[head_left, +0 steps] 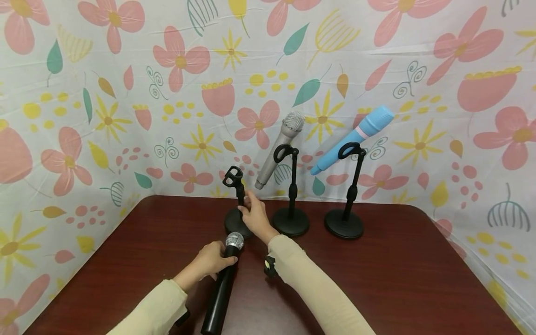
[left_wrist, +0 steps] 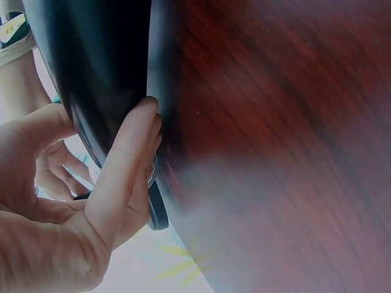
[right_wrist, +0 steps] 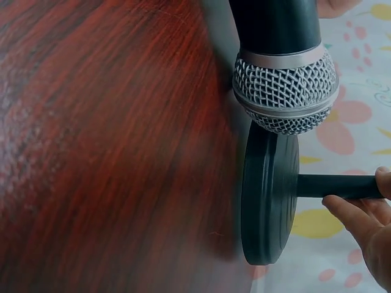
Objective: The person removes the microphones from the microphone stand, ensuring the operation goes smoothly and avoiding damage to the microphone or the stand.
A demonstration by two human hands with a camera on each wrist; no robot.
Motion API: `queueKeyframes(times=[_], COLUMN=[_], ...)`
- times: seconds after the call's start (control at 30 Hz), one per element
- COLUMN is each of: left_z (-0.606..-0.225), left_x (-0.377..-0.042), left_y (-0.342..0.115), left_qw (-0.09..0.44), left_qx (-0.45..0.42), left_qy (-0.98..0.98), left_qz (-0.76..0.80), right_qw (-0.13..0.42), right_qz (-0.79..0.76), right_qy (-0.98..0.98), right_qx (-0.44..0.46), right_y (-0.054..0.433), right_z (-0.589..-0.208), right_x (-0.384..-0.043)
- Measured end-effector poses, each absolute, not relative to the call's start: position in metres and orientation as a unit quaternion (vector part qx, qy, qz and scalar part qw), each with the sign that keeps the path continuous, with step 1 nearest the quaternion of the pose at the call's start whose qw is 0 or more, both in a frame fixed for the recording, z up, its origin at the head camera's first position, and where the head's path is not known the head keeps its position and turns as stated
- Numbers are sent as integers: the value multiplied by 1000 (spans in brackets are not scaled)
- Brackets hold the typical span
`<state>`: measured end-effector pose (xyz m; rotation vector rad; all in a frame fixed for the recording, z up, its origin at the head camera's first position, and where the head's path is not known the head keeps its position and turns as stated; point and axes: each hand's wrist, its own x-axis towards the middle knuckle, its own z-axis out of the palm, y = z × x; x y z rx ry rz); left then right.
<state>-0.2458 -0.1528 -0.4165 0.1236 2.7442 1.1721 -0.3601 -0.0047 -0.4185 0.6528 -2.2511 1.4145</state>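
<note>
My left hand (head_left: 208, 259) holds a black microphone (head_left: 220, 298) with a silver mesh head around its upper body. The microphone lies low over the table, its head pointing away from me toward a black desktop stand (head_left: 232, 220). Up close in the left wrist view, the fingers (left_wrist: 125, 159) wrap the dark microphone body (left_wrist: 101, 55). With thumb and fingers, my right hand (head_left: 258, 217) pinches the pole (right_wrist: 336, 185) of that stand. The stand's clip on top holds nothing. In the right wrist view the mesh head (right_wrist: 286, 88) appears right beside the round base (right_wrist: 269, 201).
Two more black stands stand to the right: one carries a silver microphone (head_left: 276, 151), the other a blue microphone (head_left: 353, 139), both tilted. The dark red wooden table (head_left: 398, 279) ends at a flower-patterned cloth (head_left: 167, 121) behind it.
</note>
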Motion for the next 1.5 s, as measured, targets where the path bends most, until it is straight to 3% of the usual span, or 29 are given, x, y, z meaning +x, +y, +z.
queueKeyframes(times=[1.3,1.5], left_z=[-406,-392], left_x=[-247,-257], left_y=[-152,-156], left_qw=[79,49], left_qx=[41,49], left_qy=[941,959], left_qz=[327,276], right_qw=[161,153], right_qz=[506,512], right_qy=[-819,-821], right_qx=[218,200], right_y=[-6,-6], right_z=[-424,-427], right_x=[-367,-367])
